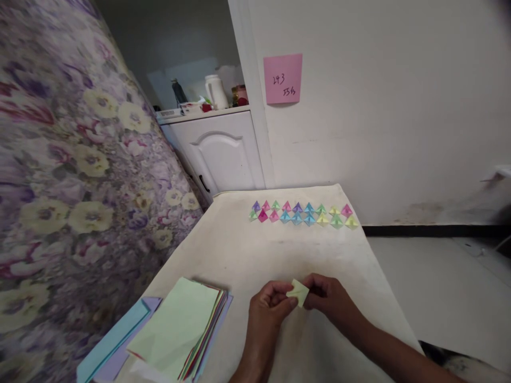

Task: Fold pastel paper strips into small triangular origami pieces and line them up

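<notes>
Between my two hands, above the near part of the table, is a small pale yellow folded paper (297, 293) with a pointed, diamond-like outline. My left hand (271, 308) pinches its left side, thumb in front and fingers behind. The fingertips of my right hand (329, 298) are closed at its right corner; part of them is hidden behind the paper. Farther back on the table lie two rows of small folded paper pieces (297, 218) in purple, pink, green, blue and yellow.
A stack of coloured paper (175, 324), light green on top, lies at the table's (239, 250) near left, beside blue and purple sheets (115, 340). A floral curtain (88, 186) hangs at left. Behind stand a white cabinet (219, 154) and a wall with a pink note (283, 78).
</notes>
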Motion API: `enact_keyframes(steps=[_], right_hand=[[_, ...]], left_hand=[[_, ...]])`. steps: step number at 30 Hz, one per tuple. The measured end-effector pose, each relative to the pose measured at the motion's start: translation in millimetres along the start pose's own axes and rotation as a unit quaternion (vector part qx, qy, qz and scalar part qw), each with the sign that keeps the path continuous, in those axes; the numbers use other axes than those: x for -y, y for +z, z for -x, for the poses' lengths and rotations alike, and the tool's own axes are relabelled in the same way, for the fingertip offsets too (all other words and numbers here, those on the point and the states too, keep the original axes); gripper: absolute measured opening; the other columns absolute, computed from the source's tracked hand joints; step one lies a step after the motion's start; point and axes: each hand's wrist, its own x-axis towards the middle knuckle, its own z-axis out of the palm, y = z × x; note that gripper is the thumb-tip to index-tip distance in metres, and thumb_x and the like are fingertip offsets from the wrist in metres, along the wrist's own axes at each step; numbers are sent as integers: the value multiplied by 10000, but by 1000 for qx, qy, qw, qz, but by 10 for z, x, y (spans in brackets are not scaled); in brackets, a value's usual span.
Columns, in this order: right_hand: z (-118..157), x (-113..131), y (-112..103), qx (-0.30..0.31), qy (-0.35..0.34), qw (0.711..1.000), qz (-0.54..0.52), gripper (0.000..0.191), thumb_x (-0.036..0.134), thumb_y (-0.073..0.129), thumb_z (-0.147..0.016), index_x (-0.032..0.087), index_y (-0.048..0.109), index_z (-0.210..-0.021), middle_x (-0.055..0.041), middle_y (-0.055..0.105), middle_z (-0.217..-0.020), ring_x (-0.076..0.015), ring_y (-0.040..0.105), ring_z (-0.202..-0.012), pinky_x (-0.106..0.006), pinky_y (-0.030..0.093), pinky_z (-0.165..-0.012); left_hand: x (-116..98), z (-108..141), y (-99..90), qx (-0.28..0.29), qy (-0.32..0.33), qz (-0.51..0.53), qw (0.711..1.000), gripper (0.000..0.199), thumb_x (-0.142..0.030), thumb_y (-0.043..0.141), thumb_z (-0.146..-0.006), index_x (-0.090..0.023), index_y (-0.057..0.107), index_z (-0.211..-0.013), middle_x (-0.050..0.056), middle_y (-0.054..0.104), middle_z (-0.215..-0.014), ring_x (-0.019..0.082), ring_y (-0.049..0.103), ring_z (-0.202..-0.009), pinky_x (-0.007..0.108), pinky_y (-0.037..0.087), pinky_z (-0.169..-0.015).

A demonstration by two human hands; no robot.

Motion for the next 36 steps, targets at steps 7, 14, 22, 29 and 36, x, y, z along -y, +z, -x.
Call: enact_keyframes(steps=[7, 14, 22, 29, 36], right_hand=[[28, 42, 33, -17, 4, 1000, -13, 34, 155, 591, -639, 152, 576, -609, 43, 527, -525, -96, 459, -527, -215, 348, -531], [55, 30, 73, -17, -4, 999, -27, 27, 182, 568, -651, 160, 574, -636, 40, 522, -550, -109, 471, -553, -223, 363, -552], [69, -35, 94, -22, -29, 999, -24, 24, 170, 560, -686, 166, 558, -662, 33, 538, -591, -116, 482, -585, -224, 381, -572], [87, -66, 73, -38, -49, 997, 46, 59, 143, 528, -711, 164, 581, -694, 16, 581, -629, -129, 516, -607, -230, 408, -578], [61, -90, 48, -49, -48, 993, 97, 85, 139, 520, -705, 162, 595, -674, 4, 609, -638, -140, 545, -622, -229, 417, -579]], left_hand=[[63, -23, -23, 12, 28, -47, 998, 174, -214, 717, -604, -154, 657, -756, -18, 639, -562, 117, 563, -544, 202, 405, -539], [19, 4, 12, -4, 26, -44, 999, 143, -166, 717, -599, -152, 643, -720, -47, 608, -512, 98, 561, -530, 180, 412, -533], [34, 39, 26, 5, 15, -17, 1000, 114, -165, 690, -637, -139, 640, -736, -10, 652, -572, 125, 602, -584, 215, 452, -601], [81, 19, -14, -14, 99, -119, 988, 75, -181, 662, -663, -171, 662, -738, 24, 624, -801, 149, 590, -727, 236, 457, -636], [74, 36, -42, -5, 264, -320, 910, 176, -150, 567, -764, -229, 668, -884, 45, 602, -968, 190, 537, -958, 327, 428, -851]])
